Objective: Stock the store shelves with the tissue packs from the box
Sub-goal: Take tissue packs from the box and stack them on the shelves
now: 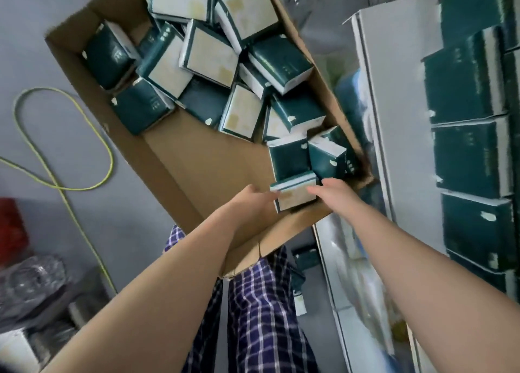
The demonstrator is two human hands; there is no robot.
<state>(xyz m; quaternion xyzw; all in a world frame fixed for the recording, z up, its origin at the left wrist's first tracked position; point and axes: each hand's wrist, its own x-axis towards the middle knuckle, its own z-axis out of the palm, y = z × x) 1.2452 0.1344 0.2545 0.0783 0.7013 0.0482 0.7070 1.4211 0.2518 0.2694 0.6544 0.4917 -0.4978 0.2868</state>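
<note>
Both hands close on one pack from its two ends: our left hand meets the left end and our right hand lies over the right end, fingers on its pale top. Motion blur hides whether those fingers curl round the pack or only press it between them, so we cannot tell how firm the hold is.

The pack sits in the near right corner of the box, pale face up, close against the near wall and touching the dark green packs just beyond it. Its long axis runs from one hand to the other, so we hold it by the short ends.

What matters for the next move is direction. The shelf stands just beside the box on our right, and a row of green packs already lies there. The right hand is the nearer one. We judge the pack must rise clear of the box wall, then travel rightward, end first, with the right hand leading and the left following or letting go
</note>
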